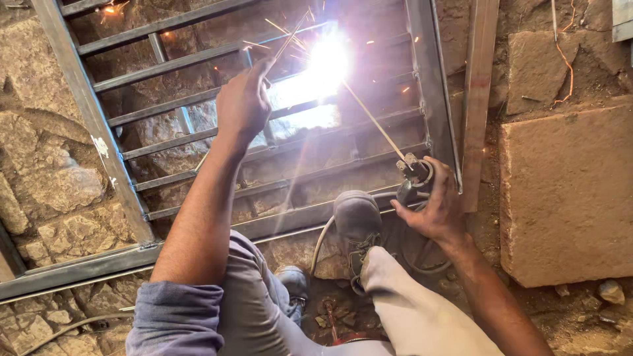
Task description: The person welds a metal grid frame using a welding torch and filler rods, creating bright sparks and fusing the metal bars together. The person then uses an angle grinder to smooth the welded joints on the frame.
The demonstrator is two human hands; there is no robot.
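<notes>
My right hand (436, 206) grips a welding electrode holder (410, 177). A thin electrode rod (372, 120) runs from it up to a bright white arc (324, 62) on the metal grille (198, 135). Sparks fly around the arc. My left hand (242, 105) is raised over the grille bars, pinching a thin rod (290, 38) that points toward the arc. My dark shoe (357, 217) presses on the grille's lower frame bar.
The steel grille frame (86, 112) lies on rough stone ground. A wooden plank (477, 99) stands along its right side. A large flat stone block (567, 191) is at the right. A cable (322, 240) loops near my feet.
</notes>
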